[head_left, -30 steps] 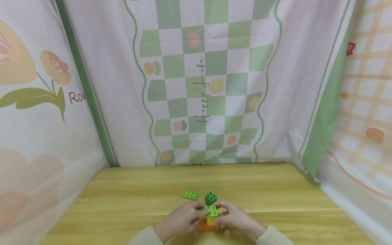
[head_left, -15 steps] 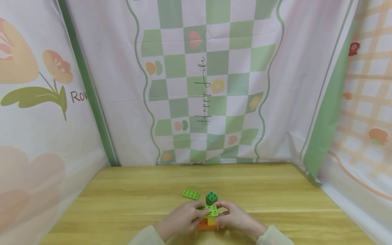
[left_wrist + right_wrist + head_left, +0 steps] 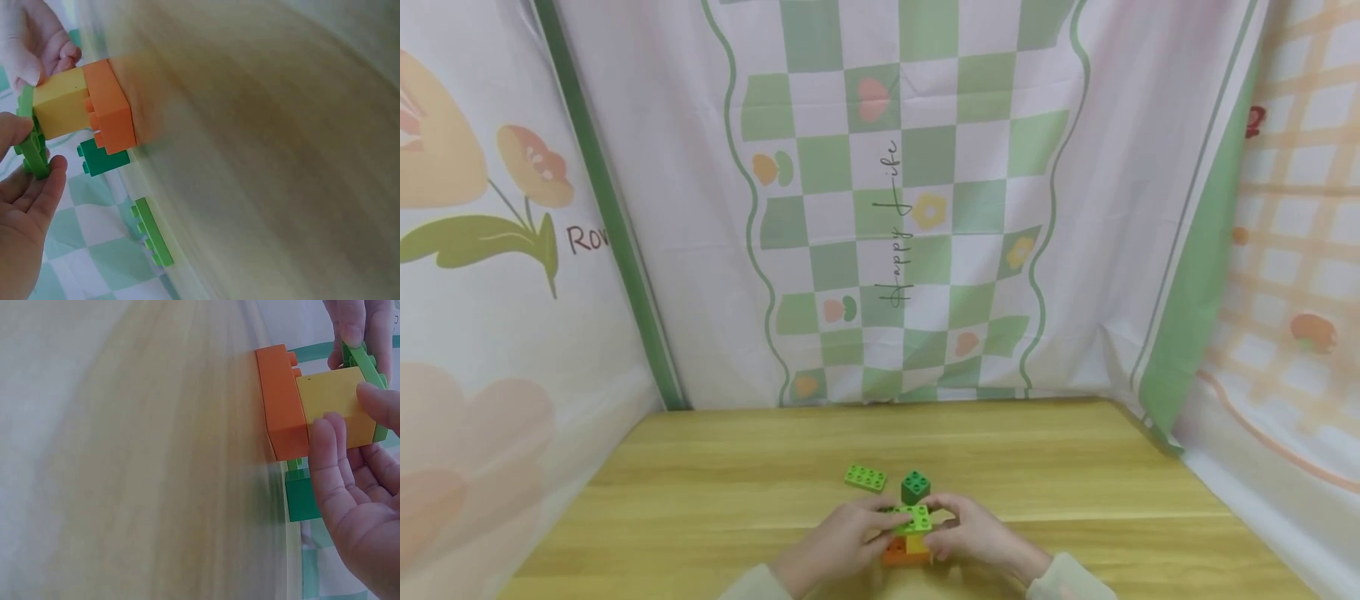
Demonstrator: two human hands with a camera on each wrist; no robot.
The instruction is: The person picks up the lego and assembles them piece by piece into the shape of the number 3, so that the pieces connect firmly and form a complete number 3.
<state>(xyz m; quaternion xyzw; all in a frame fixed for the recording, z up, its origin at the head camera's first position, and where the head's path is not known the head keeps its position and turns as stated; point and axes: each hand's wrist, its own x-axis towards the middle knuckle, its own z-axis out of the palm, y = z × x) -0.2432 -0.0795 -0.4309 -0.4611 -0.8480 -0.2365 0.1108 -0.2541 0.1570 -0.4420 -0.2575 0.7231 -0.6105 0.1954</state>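
A light green building-block plate (image 3: 918, 522) lies over a yellow brick (image 3: 332, 399), which sits on one end of a longer orange brick (image 3: 280, 403) on the table. The plate juts out leftward past the yellow brick. My left hand (image 3: 844, 540) pinches this overhanging end, thumb on the studded top and fingers beneath. My right hand (image 3: 979, 533) grips the right side of the stack, with the thumb against the yellow brick just below the plate. Its other fingers curl round the brick's far side, partly hidden.
Just behind the stack stands a dark green square brick (image 3: 915, 487). A second light green plate (image 3: 866, 477) lies studs up to its left. The wooden table (image 3: 737, 450) ends at a checkered curtain (image 3: 880, 250), with more curtains at both sides.
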